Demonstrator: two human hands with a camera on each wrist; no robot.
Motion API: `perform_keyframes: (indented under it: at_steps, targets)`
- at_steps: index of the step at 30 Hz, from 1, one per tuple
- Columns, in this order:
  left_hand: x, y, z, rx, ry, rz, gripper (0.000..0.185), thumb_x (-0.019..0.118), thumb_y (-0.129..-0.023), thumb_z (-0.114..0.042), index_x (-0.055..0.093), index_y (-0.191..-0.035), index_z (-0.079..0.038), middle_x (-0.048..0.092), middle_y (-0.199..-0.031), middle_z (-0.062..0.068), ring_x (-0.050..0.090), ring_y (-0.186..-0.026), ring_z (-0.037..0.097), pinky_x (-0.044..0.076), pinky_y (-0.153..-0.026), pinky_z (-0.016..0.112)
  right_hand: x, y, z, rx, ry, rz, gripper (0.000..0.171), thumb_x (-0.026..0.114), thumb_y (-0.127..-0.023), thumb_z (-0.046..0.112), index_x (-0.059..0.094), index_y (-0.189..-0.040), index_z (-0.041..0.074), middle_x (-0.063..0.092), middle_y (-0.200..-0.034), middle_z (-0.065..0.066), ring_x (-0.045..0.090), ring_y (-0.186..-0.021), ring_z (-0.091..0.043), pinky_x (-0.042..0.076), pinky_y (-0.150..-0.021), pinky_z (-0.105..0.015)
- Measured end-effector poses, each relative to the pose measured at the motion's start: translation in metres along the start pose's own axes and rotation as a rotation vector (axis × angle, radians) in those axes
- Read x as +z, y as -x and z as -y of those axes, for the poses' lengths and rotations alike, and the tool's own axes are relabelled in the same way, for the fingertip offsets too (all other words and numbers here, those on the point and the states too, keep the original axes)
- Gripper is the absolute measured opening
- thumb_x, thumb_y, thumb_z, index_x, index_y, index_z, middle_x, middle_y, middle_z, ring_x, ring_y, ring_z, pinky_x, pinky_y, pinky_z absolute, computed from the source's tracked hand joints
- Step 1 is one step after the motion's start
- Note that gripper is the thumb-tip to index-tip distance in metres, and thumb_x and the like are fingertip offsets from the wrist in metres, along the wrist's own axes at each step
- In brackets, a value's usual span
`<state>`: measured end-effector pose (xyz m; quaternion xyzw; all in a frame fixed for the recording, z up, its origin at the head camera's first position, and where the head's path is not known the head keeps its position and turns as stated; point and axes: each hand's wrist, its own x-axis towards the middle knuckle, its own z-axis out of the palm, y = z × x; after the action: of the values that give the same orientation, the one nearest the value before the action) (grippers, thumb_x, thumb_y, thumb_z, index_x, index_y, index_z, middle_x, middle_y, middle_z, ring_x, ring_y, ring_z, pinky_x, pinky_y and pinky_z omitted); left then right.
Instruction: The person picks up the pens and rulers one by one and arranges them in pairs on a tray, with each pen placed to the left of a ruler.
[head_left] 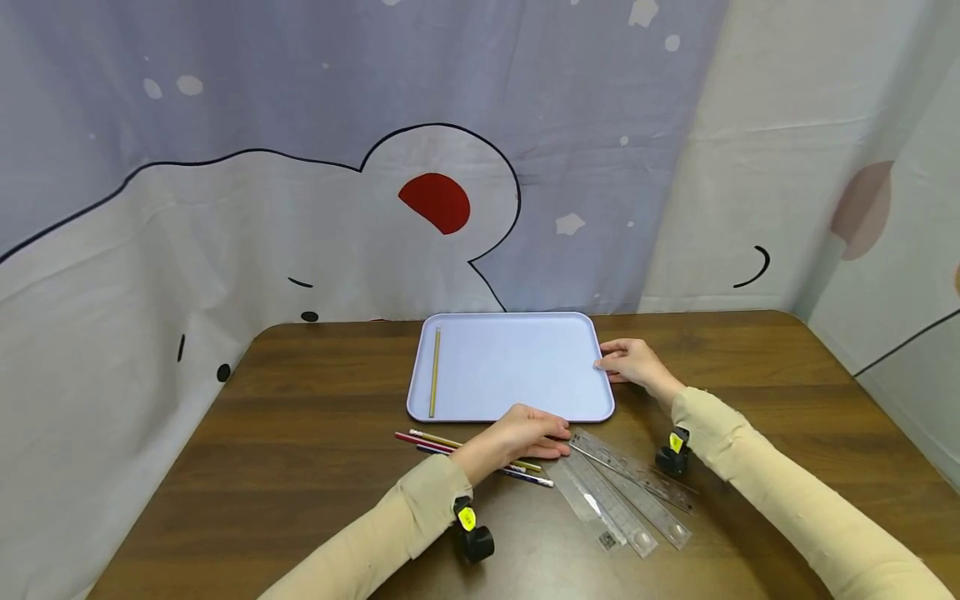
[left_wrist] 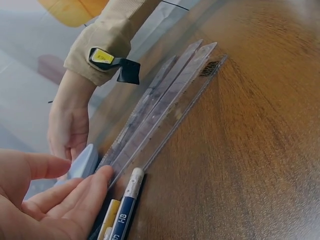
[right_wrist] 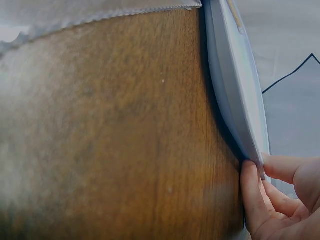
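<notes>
A pale lavender tray [head_left: 517, 367] lies at the back of the table, with one yellow pencil [head_left: 435, 371] lengthwise near its left side. My right hand [head_left: 633, 362] pinches the tray's right rim, thumb above and fingers against the outer side, as the right wrist view shows. In front of the tray, my left hand [head_left: 521, 433] hovers or rests at the near ends of the rulers, its fingers extended and thumb apart. Clear plastic rulers [head_left: 622, 496] fan out to the right of it. Several pencils [head_left: 435, 439] lie partly hidden beneath the left hand; a blue HB one [left_wrist: 125, 212] shows its eraser end.
The brown wooden table [head_left: 300, 467] extends on both sides of the tray. A printed curtain [head_left: 300, 225] hangs right behind the table's back edge. Both wrists wear black camera mounts with yellow labels.
</notes>
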<state>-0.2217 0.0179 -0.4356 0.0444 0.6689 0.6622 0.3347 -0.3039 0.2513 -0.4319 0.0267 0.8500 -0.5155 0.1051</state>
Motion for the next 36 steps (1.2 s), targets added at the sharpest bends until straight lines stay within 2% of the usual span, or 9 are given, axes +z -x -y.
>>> perform_keyframes:
  at_steps: [6,9,11,16,20,29,36]
  targets:
    - [0.002,-0.001,0.000,0.012,0.005,-0.008,0.030,0.055,-0.093,-0.001,0.059,-0.120,0.012,0.064,-0.119,0.027,0.072,-0.085,0.019,0.060,-0.077,0.024,0.000,-0.001,0.001,0.004,0.004,-0.003,0.051,0.063,-0.091,0.007,0.045,-0.133,-0.014,0.065,-0.096,-0.013,0.060,-0.073,-0.003,0.060,-0.069,-0.022]
    - [0.003,-0.001,-0.001,0.015,0.002,-0.013,0.030,0.055,-0.094,-0.001,0.059,-0.120,0.012,0.064,-0.119,0.027,0.072,-0.085,0.020,0.060,-0.078,0.025,0.000,-0.001,0.001,-0.005,0.009,0.005,0.052,0.063,-0.091,0.007,0.043,-0.134,-0.015,0.066,-0.102,-0.019,0.061,-0.074,-0.004,0.061,-0.071,-0.024]
    - [0.004,0.000,-0.002,0.020,-0.008,-0.013,0.030,0.055,-0.094,-0.001,0.059,-0.120,0.012,0.063,-0.119,0.027,0.072,-0.089,0.025,0.060,-0.079,0.026,0.000,-0.001,0.001,-0.006,0.006,0.006,0.052,0.063,-0.091,0.007,0.043,-0.134,-0.015,0.066,-0.103,-0.020,0.061,-0.074,-0.004,0.061,-0.071,-0.024]
    - [0.005,0.001,-0.003,0.039,-0.037,-0.008,0.030,0.056,-0.093,-0.001,0.060,-0.120,0.012,0.064,-0.118,0.027,0.072,-0.092,0.027,0.061,-0.078,0.026,0.000,-0.001,-0.001,-0.005,0.004,0.001,0.051,0.063,-0.091,0.007,0.044,-0.133,-0.015,0.065,-0.096,-0.013,0.060,-0.073,-0.003,0.060,-0.070,-0.022]
    - [0.006,0.000,-0.001,0.054,-0.051,-0.019,0.030,0.059,-0.090,0.002,0.061,-0.119,0.011,0.066,-0.115,0.026,0.072,-0.084,0.019,0.061,-0.077,0.026,0.000,-0.001,-0.001,-0.003,0.003,-0.001,0.050,0.062,-0.091,0.006,0.045,-0.133,-0.014,0.065,-0.096,-0.012,0.060,-0.073,-0.003,0.060,-0.070,-0.022]
    - [0.014,0.000,0.001,0.111,-0.075,-0.142,0.025,0.066,-0.081,0.008,0.068,-0.106,0.011,0.070,-0.099,0.027,0.073,-0.081,0.030,0.062,-0.070,0.029,-0.001,-0.001,-0.001,-0.008,-0.005,0.005,0.050,0.062,-0.092,0.006,0.044,-0.133,-0.015,0.066,-0.103,-0.019,0.061,-0.073,-0.004,0.061,-0.071,-0.024]
    - [0.018,-0.001,-0.002,0.099,-0.114,-0.209,0.020,0.072,-0.077,0.007,0.072,-0.096,0.008,0.073,-0.084,0.023,0.073,-0.071,0.024,0.061,-0.061,0.026,-0.001,-0.002,-0.002,-0.011,0.004,0.009,0.050,0.062,-0.092,0.007,0.044,-0.133,-0.015,0.066,-0.101,-0.018,0.061,-0.074,-0.004,0.061,-0.071,-0.023]
